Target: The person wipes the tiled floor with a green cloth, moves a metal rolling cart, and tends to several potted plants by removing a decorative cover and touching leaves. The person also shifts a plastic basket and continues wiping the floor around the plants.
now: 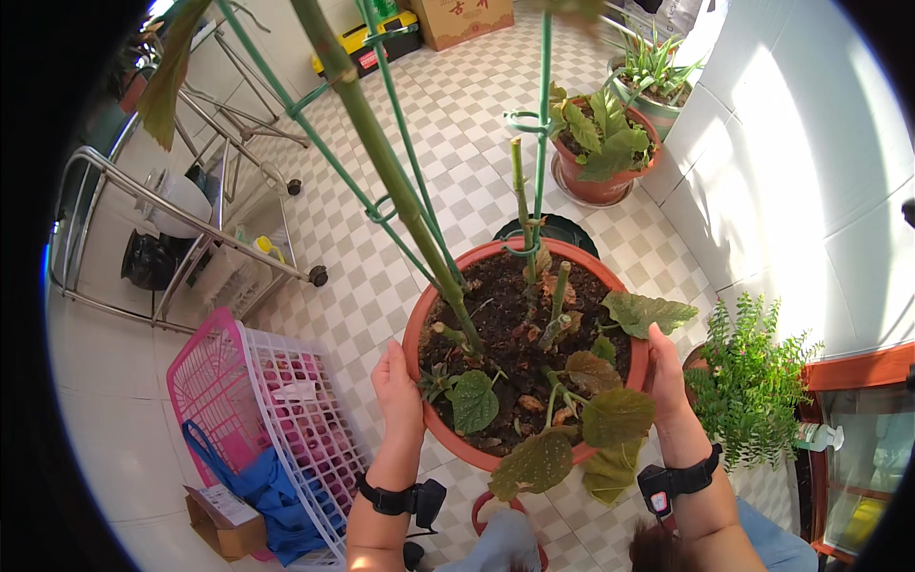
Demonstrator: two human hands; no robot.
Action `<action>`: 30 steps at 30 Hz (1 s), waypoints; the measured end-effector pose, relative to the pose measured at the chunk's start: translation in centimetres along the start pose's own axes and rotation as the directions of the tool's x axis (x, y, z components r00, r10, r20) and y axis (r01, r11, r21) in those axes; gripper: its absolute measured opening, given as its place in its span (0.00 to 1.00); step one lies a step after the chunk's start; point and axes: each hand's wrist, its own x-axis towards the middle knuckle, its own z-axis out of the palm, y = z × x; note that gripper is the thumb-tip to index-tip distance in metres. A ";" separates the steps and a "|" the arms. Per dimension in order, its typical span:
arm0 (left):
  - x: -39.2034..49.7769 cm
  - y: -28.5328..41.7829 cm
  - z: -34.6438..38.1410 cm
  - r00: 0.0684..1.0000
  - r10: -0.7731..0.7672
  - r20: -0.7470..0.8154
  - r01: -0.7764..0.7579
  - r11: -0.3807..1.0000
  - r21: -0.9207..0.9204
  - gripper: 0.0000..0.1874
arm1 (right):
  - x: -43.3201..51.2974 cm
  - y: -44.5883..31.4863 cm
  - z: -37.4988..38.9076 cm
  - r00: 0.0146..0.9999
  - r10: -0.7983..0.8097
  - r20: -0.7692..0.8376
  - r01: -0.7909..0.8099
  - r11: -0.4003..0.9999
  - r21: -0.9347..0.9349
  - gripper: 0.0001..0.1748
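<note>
Between my two hands is a large round terracotta-coloured pot [457, 452] of dark soil [507, 300]. My left hand [397, 390] grips its left rim, and my right hand [666, 375] grips the right side beside a spotted leaf [647, 314]. A thick green stem [400, 179] rises from the soil out of the top of the view. Several cut stem stubs [561, 289] stand near the middle. Green plant stakes [541, 179] with ring clips run up beside the stems. Spotted leaves [532, 463] hang over the near rim. My fingers under the rim are hidden.
A dark green saucer [580, 230] lies on the checkered floor behind the pot. Two potted plants [597, 175] [647, 107] stand farther back, and a flowering plant [743, 386] is at right. At left are a pink-and-white plastic basket [246, 357] and a wheeled metal rack [236, 261].
</note>
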 end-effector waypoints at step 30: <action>14.4 -6.3 13.9 1.000 0.017 0.020 -0.011 0.955 -0.297 0.21 | 12.1 0.3 -6.2 0.897 -0.208 -0.391 0.141 0.971 -0.193 0.38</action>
